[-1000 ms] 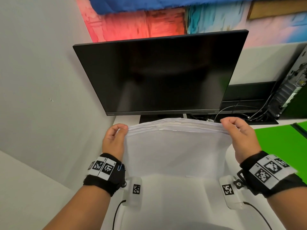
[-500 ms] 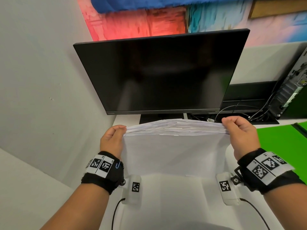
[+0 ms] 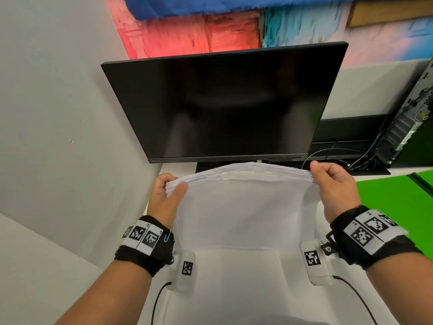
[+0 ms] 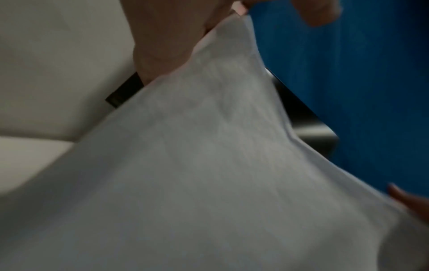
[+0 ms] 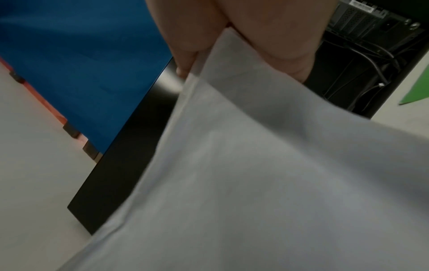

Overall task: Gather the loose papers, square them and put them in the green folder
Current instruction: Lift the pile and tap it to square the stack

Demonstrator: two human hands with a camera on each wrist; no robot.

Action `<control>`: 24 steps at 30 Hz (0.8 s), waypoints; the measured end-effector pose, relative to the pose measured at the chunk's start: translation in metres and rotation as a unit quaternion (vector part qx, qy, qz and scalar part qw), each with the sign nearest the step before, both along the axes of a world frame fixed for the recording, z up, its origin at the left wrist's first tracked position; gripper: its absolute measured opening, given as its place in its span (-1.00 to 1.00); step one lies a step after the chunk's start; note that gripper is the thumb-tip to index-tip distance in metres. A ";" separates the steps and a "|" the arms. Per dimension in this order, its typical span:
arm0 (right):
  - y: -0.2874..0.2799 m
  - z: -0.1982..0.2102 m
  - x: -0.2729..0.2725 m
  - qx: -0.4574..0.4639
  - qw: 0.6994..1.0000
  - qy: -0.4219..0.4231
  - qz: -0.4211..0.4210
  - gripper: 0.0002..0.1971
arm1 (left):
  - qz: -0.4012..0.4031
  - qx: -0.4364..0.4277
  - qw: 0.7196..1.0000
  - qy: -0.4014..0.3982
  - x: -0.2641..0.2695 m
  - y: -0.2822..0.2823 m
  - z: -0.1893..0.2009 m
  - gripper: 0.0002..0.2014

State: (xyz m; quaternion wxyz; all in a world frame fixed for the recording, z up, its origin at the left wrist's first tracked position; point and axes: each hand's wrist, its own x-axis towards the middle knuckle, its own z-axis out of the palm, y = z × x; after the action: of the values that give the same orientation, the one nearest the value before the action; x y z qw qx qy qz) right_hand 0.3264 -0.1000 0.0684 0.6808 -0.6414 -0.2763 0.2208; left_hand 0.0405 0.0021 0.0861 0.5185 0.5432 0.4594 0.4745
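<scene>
A thick stack of white papers (image 3: 241,207) stands upright on its lower edge on the white desk (image 3: 234,289), in front of the monitor. My left hand (image 3: 168,188) pinches the stack's upper left corner, thumb on the near face. My right hand (image 3: 328,179) grips the upper right corner. The top edges of the sheets are fanned and uneven. Both wrist views are filled by the papers (image 4: 209,174) (image 5: 278,183), with fingers at the top. The green folder (image 3: 398,207) lies open and flat on the desk at the right, beside my right wrist.
A black monitor (image 3: 222,102) stands close behind the stack. A black computer case (image 3: 407,118) and cables (image 3: 351,158) sit at the back right. A white wall (image 3: 58,113) closes off the left side.
The stack's top has bowed up in the middle and my left thumb has shifted onto the near face of the left corner. Both hands remain at the top corners.
</scene>
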 end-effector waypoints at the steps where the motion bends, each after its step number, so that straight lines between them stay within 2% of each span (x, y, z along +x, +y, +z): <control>1: 0.002 0.001 -0.002 0.006 1.000 0.011 -0.007 -0.81 | -0.033 0.004 0.999 0.018 0.001 -0.001 -0.002 -0.57; 3: 0.006 0.006 -0.007 0.018 0.999 0.045 -0.010 -0.78 | -0.046 0.024 0.990 0.128 0.004 -0.001 -0.006 -0.35; 4: 0.008 0.008 -0.009 0.023 0.998 0.062 0.000 -0.77 | -0.024 0.033 0.984 0.171 0.008 -0.001 -0.007 -0.38; 7: 0.009 0.010 -0.010 0.066 0.989 0.103 0.080 -0.89 | 0.029 0.014 0.982 0.188 0.016 0.001 -0.004 -0.73; 8: 0.008 0.008 -0.006 0.067 0.988 0.091 0.109 -0.82 | 0.026 0.001 0.984 0.178 0.015 0.004 -0.005 -0.80; 10: 0.001 -0.001 0.005 0.017 0.985 0.036 0.167 -0.50 | 0.018 -0.027 0.987 0.159 0.008 0.009 -0.005 -0.85; 12: -0.009 -0.014 0.016 -0.070 0.974 -0.032 0.211 -0.25 | 0.009 -0.042 0.988 0.150 -0.001 0.013 -0.006 -0.82; 14: -0.018 -0.031 0.022 -0.122 0.960 -0.043 0.247 -0.15 | -0.009 -0.042 0.986 0.161 -0.008 0.014 -0.008 -0.75; 16: -0.026 -0.044 0.022 -0.123 0.961 -0.023 0.245 -0.17 | -0.019 -0.035 0.985 0.170 -0.011 0.013 -0.009 -0.76; 20: -0.029 -0.048 0.021 -0.057 0.981 0.023 0.183 -0.31 | -0.009 -0.022 0.988 0.150 -0.010 0.008 -0.004 -0.77; 24: -0.026 -0.035 0.016 -0.060 0.983 0.002 0.175 -0.48 | -0.015 -0.002 0.995 0.099 -0.007 0.003 0.004 -0.81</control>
State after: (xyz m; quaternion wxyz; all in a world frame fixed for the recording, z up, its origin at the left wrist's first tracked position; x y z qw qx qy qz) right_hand 0.3421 -0.1263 0.0338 0.5923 -0.6225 -0.3689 0.3545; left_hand 0.0331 0.0048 0.0898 0.4789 0.5934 0.5006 0.4098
